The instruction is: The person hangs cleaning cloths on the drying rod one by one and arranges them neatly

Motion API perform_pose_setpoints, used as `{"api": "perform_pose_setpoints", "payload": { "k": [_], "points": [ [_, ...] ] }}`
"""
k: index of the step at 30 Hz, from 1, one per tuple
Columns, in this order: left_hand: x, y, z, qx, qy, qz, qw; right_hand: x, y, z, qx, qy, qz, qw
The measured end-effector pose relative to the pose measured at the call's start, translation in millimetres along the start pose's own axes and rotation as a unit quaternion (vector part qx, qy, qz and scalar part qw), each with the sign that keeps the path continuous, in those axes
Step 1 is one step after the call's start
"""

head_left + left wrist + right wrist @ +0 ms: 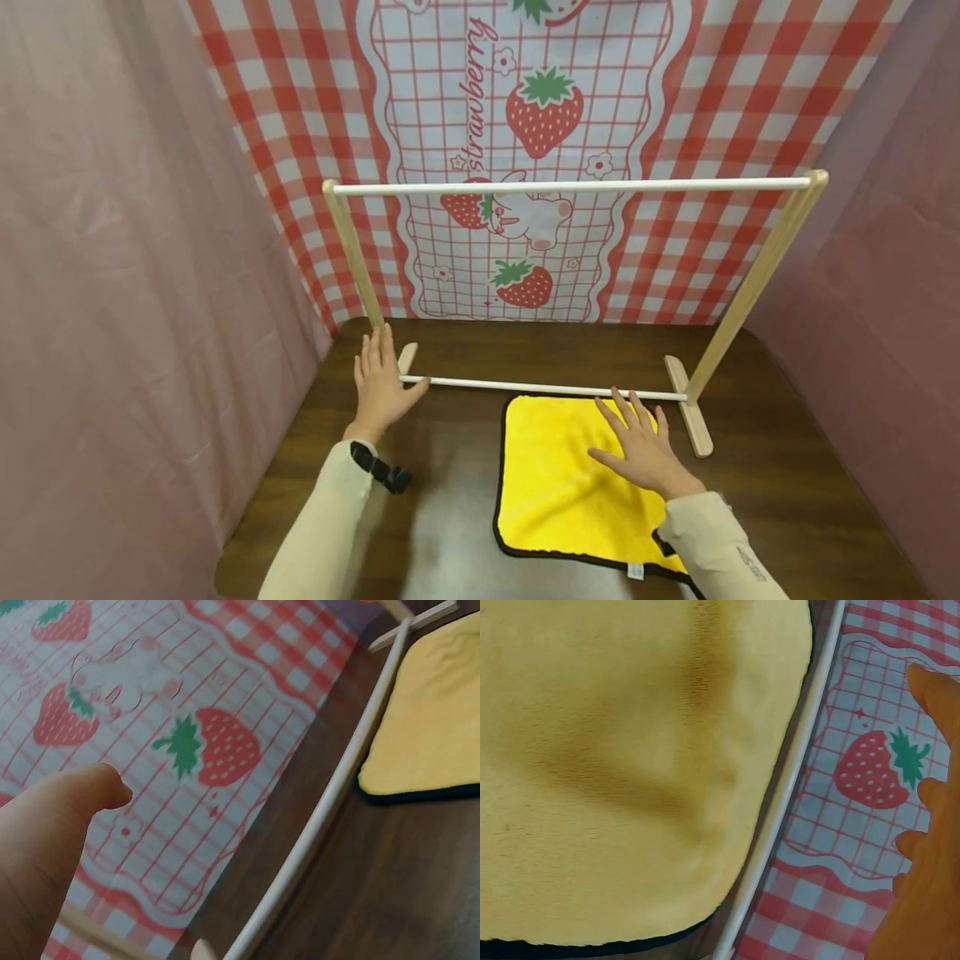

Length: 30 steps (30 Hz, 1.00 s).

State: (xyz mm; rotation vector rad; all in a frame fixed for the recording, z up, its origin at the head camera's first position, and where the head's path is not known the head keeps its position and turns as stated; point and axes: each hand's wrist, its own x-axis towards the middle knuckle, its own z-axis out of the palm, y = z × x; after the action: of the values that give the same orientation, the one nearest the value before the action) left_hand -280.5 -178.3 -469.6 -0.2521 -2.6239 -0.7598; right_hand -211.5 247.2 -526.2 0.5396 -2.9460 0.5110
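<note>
Yellow cloth flat on the table, both hands spread and empty

The yellow cloth [555,467] lies on the table [450,525] in front of the rack [573,187], its far edge just beside the white lower rod [517,386] and its near right corner partly hidden by the right sleeve [712,533]. The two hands are well apart and grip nothing. The left hand [381,387] has its fingers spread by the foot of the left post [356,254]; whether it touches the wood I cannot tell. The right hand [643,450], fingers fanned, seems to hover over the cloth, throwing a shadow [630,791] on it.

The cloth looks light, soft and a little plush, so it should fold and droop easily, with little slip and nothing to break. The black edging [498,492] probably gives the firmest pinch, best at the two left corners, where nothing covers it (the small white label [635,571] on the near edge looks a poor thing to pull by).

The table is dark, smooth wood with a pale sheen towards the front. A red-checked strawberry backdrop [300,125] hangs behind the rack, and pink curtains [112,250] close in both sides, the right one nearer the rack's right foot [690,408] than the left post
</note>
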Motion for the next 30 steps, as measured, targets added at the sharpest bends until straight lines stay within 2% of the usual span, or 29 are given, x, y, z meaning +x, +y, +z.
{"api": "perform_pose_setpoints", "payload": {
  "k": [6, 9, 12, 15, 20, 23, 28, 30],
  "points": [
    [19.8, -12.7, -9.1, -0.048, 0.033, -0.054, 0.9968, -3.6, 5.4, 11.9, 0.003, 0.005, -0.013, 0.9999],
    [29.7, -15.0, -13.4, -0.101, 0.069, -0.073, 0.9898, -5.7, 6.3, 18.3, 0.004, -0.002, -0.01, 0.9999],
    [39.4, -15.8, -17.6, -0.156, 0.106, -0.079, 0.9788, -6.9, 6.8, 23.7, 0.009, -0.003, -0.008, 0.9999],
    [48.6, -16.0, -21.0, -0.212, 0.134, -0.072, 0.9654, -7.9, 7.5, 28.0, 0.02, -0.006, -0.001, 0.9998],
    [62.2, -16.3, -23.0, -0.299, 0.167, -0.062, 0.9375, -9.4, 11.2, 35.6, 0.038, -0.05, 0.026, 0.9977],
    [68.5, -14.8, -24.7, -0.334, 0.18, -0.066, 0.9229, -9.7, 14.2, 39.6, 0.045, -0.075, 0.041, 0.9954],
    [79.3, -12.8, -26.7, -0.373, 0.192, -0.077, 0.9045, -9.4, 17.2, 43.7, 0.052, -0.091, 0.051, 0.9932],
    [83.8, -11.7, -27.1, -0.382, 0.196, -0.076, 0.8997, -9.2, 18.1, 45.3, 0.059, -0.102, 0.053, 0.9916]
  ]
}}
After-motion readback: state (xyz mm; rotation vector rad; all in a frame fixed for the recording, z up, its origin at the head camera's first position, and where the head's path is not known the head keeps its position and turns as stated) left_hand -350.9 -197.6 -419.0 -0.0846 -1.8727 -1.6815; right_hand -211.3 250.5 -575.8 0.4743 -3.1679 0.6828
